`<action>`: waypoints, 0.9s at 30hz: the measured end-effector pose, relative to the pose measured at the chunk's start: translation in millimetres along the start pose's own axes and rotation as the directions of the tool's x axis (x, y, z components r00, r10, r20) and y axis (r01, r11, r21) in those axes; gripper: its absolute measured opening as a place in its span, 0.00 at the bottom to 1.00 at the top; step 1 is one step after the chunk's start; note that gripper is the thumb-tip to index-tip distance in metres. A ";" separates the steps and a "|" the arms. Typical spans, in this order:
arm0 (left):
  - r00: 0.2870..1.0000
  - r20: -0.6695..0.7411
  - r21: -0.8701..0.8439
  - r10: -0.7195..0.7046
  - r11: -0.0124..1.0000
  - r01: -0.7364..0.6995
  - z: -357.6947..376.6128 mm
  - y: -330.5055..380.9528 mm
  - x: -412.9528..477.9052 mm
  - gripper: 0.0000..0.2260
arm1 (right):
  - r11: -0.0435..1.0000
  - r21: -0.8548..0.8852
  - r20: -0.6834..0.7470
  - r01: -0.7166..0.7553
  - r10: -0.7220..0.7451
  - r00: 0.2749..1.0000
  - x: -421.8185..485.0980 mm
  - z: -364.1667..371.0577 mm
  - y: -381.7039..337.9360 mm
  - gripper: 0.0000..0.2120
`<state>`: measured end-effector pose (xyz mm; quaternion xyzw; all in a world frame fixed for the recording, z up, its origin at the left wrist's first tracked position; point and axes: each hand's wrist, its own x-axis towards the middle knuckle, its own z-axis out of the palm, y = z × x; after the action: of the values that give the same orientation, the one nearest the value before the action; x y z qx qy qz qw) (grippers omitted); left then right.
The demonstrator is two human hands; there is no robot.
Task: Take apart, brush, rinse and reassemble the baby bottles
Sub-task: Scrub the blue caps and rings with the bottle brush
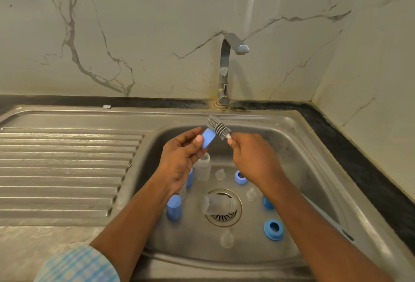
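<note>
My left hand [179, 158] holds a blue bottle cap [207, 139] over the sink, thumb on its side. My right hand [253, 158] grips the handle of a grey silicone bottle brush [219, 127], whose head lies against the cap's far end. Down in the sink basin [303, 169] stands a clear bottle [202, 166] upright, and another clear bottle [216, 204] lies on its side over the drain. Scattered around them are blue collar rings [273, 229], [240, 177], a blue cap [174, 206] and clear teats [227, 239], [220, 174].
A steel tap [225, 68] rises behind the basin, its spout turned right with no water running. The ribbed draining board [62, 169] fills the left side. Marble wall tiles close off the back and the right corner.
</note>
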<state>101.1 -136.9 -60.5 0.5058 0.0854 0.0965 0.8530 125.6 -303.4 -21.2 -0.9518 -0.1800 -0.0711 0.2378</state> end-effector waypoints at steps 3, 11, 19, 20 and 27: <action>0.999 -0.020 0.011 0.037 0.999 -0.037 3.7 -3.8 -1.1 0.13 | 1.000 -0.019 0.000 -0.013 0.013 1.000 -1.3 -5.1 5.5 0.12; 0.991 -0.105 -0.021 0.081 0.996 -0.084 -4.1 -5.2 4.2 0.07 | 0.994 -0.018 0.015 0.109 -0.109 0.994 -8.8 5.4 -15.3 0.12; 0.993 -0.063 0.026 0.101 0.995 -0.100 -3.6 -4.3 3.2 0.07 | 0.999 -0.029 0.010 0.019 -0.019 1.000 -2.2 -0.1 -11.9 0.13; 0.993 -0.049 0.038 0.105 0.994 -0.104 -3.3 -3.9 2.7 0.08 | 1.000 -0.029 0.010 0.005 -0.005 1.000 -0.7 -0.9 -9.0 0.14; 0.986 -0.075 0.100 0.148 0.985 -0.140 -3.6 -5.4 3.1 0.08 | 0.997 0.010 0.056 0.074 -0.075 0.996 -6.3 -7.8 -2.5 0.16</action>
<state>103.7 -135.6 -67.1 0.5458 0.0881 0.1744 0.8148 118.4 -307.0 -14.6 -0.9451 -0.2223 -0.0521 0.2336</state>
